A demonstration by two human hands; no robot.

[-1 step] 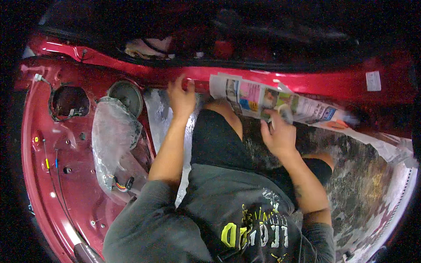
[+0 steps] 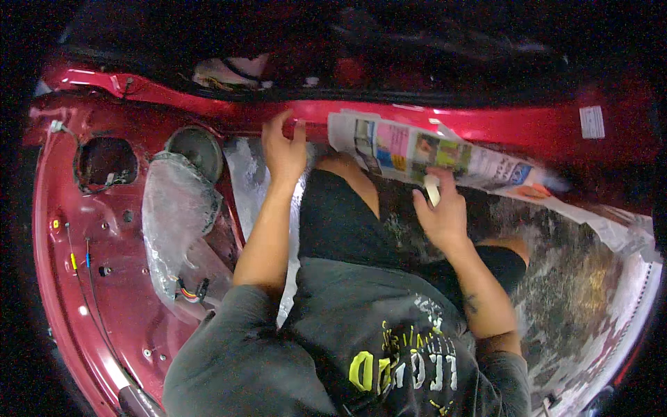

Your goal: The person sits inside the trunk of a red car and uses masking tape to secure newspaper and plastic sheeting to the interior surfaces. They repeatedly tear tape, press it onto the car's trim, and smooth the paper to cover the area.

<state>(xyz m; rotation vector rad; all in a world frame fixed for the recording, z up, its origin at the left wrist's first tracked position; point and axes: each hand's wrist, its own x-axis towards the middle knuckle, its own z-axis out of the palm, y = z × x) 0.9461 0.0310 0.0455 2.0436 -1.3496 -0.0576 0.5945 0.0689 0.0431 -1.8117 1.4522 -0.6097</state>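
My left hand [image 2: 283,153] is raised at the red painted door sill [image 2: 313,111], its thumb and fingers apart with nothing visible between them. A folded strip of newspaper [image 2: 410,147] hangs along the sill to the right of that hand. Just below the paper's lower edge, my right hand [image 2: 445,212] is closed on a cream roll of tape [image 2: 432,190], which shows nearly edge-on between thumb and fingers. Toward the far right, the newspaper runs into crumpled pale masking [image 2: 615,236].
On the left stands an open red car door [image 2: 69,292] with a round speaker [image 2: 196,154], clear plastic sheeting [image 2: 177,201], a loose wiring connector [image 2: 198,288] and thin cables. Stained, worn floor [image 2: 570,292] lies at right. The car's interior beyond the sill is dark.
The tape roll has turned in my right hand, from a blurred ring to nearly edge-on. The newspaper's left end sits slightly higher and further left. My left hand has barely moved.
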